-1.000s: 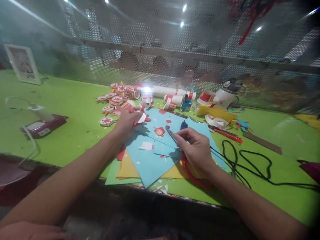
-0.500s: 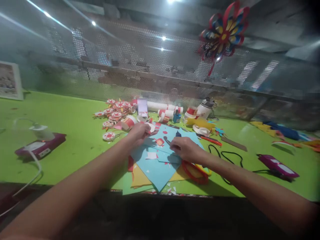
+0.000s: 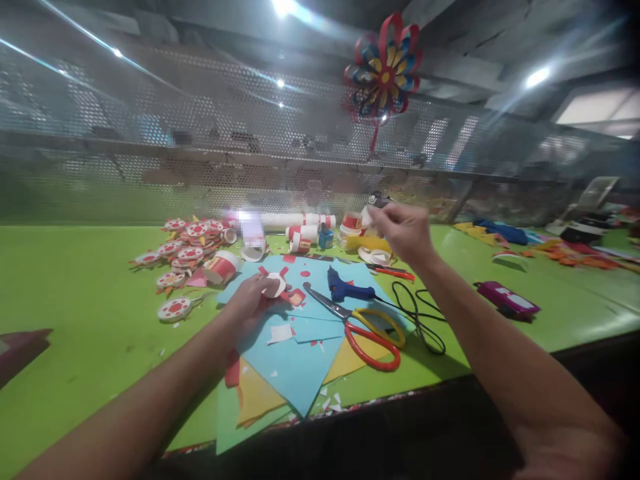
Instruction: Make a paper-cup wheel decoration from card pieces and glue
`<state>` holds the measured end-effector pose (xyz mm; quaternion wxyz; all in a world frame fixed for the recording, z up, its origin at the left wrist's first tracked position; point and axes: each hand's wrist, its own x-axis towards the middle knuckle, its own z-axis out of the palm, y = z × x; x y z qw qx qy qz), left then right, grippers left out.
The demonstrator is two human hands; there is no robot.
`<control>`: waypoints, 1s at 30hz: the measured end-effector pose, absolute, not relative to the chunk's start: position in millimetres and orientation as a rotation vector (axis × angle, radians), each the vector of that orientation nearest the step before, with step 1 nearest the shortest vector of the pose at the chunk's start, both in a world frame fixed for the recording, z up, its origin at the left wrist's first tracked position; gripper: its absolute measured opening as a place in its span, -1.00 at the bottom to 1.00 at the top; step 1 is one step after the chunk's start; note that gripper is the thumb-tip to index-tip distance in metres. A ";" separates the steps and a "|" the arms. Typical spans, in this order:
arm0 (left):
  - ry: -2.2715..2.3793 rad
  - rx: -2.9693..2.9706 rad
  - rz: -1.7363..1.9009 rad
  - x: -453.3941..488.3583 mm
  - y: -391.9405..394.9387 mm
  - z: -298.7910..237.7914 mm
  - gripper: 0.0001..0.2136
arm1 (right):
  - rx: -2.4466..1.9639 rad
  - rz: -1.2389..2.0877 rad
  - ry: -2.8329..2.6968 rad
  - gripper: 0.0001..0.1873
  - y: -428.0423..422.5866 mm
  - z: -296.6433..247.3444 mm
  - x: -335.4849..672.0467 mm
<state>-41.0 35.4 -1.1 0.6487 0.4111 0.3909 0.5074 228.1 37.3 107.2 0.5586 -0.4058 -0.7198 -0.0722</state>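
Observation:
My left hand (image 3: 246, 300) is closed on a white paper disc (image 3: 273, 285) with red strips sticking out at its edge, just above the light-blue paper (image 3: 295, 370). Raised over the back of the table, my right hand (image 3: 407, 230) has its fingers pinched together; anything between them is too small to make out. A blue glue gun (image 3: 350, 288) lies on the paper between my hands. In front of it are open scissors (image 3: 345, 313) with one red and one yellow handle loop. A small red paper piece (image 3: 297, 297) lies close to the disc.
Several white discs with red dots (image 3: 175, 309) are piled at the left. Paper cups (image 3: 223, 268), a white-and-red tube (image 3: 280, 221) and a blue bottle (image 3: 326, 238) stand or lie behind. A black cord (image 3: 417, 320) loops beside a purple power strip (image 3: 507, 300) at the right.
My right hand has risen up and to the right, away from the glue gun, which now shows fully. My left hand still holds the disc. The view has turned right.

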 end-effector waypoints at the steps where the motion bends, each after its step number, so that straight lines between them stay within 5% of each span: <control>1: 0.869 0.971 1.122 -41.2 33.7 -1.3 -0.91 | -0.890 -0.146 -1.595 -0.58 34.7 116.9 223.1; 18: 0.845 1.070 0.914 -43.2 25.4 -7.1 -0.87 | -0.457 -0.016 -1.486 -0.62 40.0 182.5 154.3; 26: 0.810 0.909 0.990 -44.6 26.1 -0.8 -0.81 | -0.903 0.035 -2.570 -0.80 41.7 105.6 153.4; 30: 0.879 0.838 1.058 -47.8 30.5 -0.8 -0.79 | -1.124 0.107 -2.513 -0.77 50.3 74.3 176.2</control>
